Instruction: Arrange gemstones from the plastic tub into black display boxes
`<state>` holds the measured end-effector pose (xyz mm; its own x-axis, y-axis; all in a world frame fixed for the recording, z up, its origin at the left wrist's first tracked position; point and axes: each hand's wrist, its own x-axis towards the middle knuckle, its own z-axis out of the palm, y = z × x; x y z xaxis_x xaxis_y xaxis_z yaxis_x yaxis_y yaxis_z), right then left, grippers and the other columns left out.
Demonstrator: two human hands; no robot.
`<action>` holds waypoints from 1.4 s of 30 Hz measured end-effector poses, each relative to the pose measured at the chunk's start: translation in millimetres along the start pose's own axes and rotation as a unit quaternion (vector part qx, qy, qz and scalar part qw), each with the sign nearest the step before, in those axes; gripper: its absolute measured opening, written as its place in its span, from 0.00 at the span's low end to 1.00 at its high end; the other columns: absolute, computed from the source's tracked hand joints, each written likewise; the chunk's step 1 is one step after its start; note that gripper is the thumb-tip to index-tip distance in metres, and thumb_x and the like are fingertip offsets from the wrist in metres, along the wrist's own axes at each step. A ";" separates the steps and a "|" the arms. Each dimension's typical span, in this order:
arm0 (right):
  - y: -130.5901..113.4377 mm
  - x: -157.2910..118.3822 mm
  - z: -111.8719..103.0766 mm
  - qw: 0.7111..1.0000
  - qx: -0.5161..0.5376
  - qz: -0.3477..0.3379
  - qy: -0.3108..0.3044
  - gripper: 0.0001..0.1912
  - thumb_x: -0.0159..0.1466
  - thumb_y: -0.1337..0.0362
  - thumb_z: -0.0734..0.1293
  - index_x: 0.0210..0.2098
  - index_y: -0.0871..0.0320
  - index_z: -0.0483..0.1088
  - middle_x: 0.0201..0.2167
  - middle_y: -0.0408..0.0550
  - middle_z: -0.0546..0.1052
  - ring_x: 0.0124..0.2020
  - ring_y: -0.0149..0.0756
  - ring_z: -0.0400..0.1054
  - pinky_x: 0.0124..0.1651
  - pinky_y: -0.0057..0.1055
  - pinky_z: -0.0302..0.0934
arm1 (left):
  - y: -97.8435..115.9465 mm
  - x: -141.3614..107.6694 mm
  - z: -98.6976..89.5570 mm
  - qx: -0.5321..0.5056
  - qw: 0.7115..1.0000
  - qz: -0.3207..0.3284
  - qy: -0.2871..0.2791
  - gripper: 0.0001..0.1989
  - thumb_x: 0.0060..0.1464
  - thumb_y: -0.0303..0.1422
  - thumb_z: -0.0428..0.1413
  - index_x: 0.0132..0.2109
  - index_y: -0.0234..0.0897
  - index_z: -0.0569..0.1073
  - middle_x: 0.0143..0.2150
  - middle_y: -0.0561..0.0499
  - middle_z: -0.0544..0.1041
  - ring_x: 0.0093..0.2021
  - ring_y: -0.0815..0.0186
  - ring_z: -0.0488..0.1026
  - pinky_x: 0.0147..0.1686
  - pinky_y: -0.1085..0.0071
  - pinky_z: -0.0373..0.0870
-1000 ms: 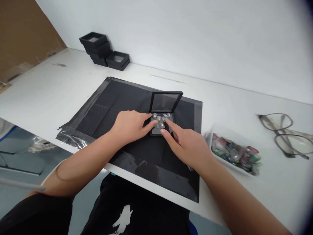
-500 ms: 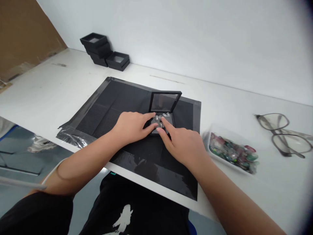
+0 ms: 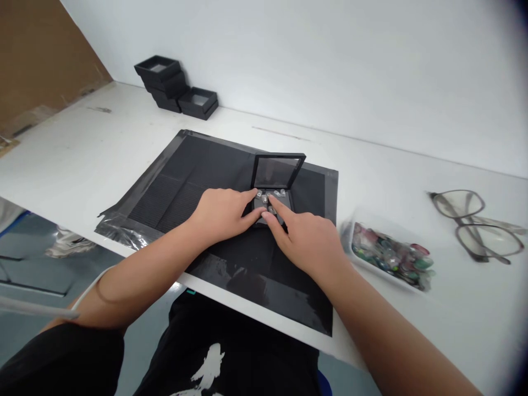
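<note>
A small black frame box (image 3: 289, 202) lies on the black mat with its clear-windowed lid (image 3: 275, 171) tilted up at the back. Several small clear stones (image 3: 264, 199) sit in its tray, some partly covered by my fingers. From the left, my left hand (image 3: 225, 214) reaches to the box; its index fingertip touches a stone near the back left corner, and its thumb is apart at the front. My right hand (image 3: 307, 236) comes in from the right. Its index finger rests among the stones, its thumb near the left thumb. The other fingers of both hands are curled or hidden.
Right of the mat (image 3: 165, 187) stands a white tray (image 3: 350, 242) of coloured translucent stones (image 3: 391, 256). Eyeglasses (image 3: 470, 214) lie farther right. Several black frame boxes (image 3: 165, 82) are stacked against the white wall, back left. The table's front edge runs below my forearms.
My left index fingertip has shifted slightly left, and more of the stone beside it shows. The right index finger and thumb have moved a little left. The lid stays up.
</note>
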<state>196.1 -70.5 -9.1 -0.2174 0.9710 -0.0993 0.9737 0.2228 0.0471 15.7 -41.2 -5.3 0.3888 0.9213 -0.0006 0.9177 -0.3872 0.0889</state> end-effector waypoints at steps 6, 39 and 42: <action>-2.8 -0.3 0.7 1.000 -0.005 0.003 0.011 0.36 0.72 0.42 0.45 0.71 0.52 0.57 0.25 0.52 0.79 0.29 0.46 0.77 0.29 0.32 0.56 | 0.8 -1.4 -1.8 -0.005 1.000 -0.009 -0.019 0.29 0.64 0.51 0.45 0.66 0.46 0.66 0.38 0.49 0.83 0.35 0.59 0.80 0.28 0.69 0.59; 3.4 18.3 1.9 0.999 0.026 0.025 0.035 0.32 0.72 0.45 0.48 0.68 0.47 0.62 0.36 0.55 0.83 0.37 0.52 0.78 0.34 0.37 0.62 | 0.6 -2.5 -0.7 -0.027 0.999 0.038 -0.016 0.28 0.65 0.51 0.45 0.67 0.47 0.64 0.40 0.52 0.82 0.36 0.62 0.79 0.26 0.70 0.53; 2.4 17.0 2.3 0.998 0.031 0.024 0.039 0.32 0.72 0.45 0.48 0.68 0.49 0.62 0.36 0.55 0.83 0.37 0.53 0.79 0.34 0.38 0.63 | 0.4 -2.4 -0.7 -0.025 0.999 0.037 -0.014 0.29 0.65 0.52 0.44 0.67 0.47 0.64 0.41 0.52 0.82 0.36 0.61 0.79 0.25 0.70 0.53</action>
<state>194.9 -53.7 -13.0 -0.1724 0.9848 -0.0197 0.9850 0.1722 -0.0124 15.1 -43.5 -4.6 0.4586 0.8884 -0.0192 0.8812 -0.4518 0.1391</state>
